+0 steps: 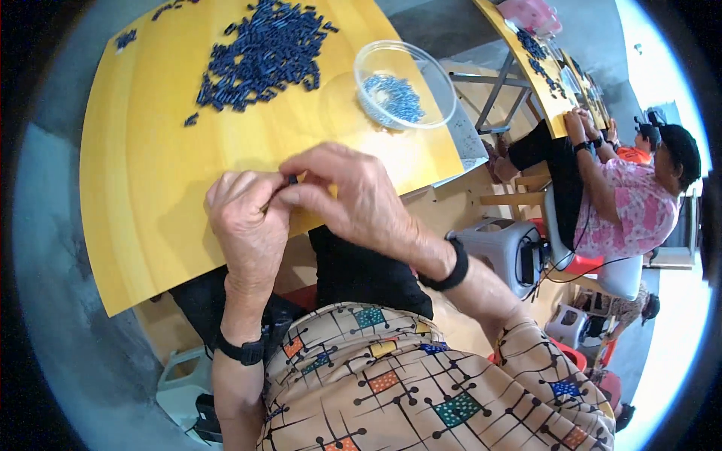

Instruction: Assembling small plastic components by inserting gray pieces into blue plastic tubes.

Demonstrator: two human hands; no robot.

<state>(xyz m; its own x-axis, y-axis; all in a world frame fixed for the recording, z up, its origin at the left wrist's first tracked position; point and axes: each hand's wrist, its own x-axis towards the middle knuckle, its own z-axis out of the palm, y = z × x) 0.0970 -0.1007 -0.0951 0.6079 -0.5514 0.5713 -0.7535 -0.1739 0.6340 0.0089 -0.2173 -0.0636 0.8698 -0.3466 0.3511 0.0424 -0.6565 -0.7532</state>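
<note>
Indoors, yellow tabletop (143, 188), dark pieces (263, 59) heaped, tan floor (444, 204)

Right side: second table (555, 114), yellow top, grey metal legs (497, 90). Pink bag (531, 15) at its far end. Co-worker (596, 177) sits at it, pink patterned shirt (643, 194), black cap (681, 152). Person in orange (635, 155) just beyond. Grey stool (487, 254) nearer, black pack (529, 254) by its right side. Paler stool (565, 323) further back. Lower left: pale green stool (175, 392), black case (207, 413) beside it. Tan floor (450, 204), grey wall (49, 203) along left.
</note>
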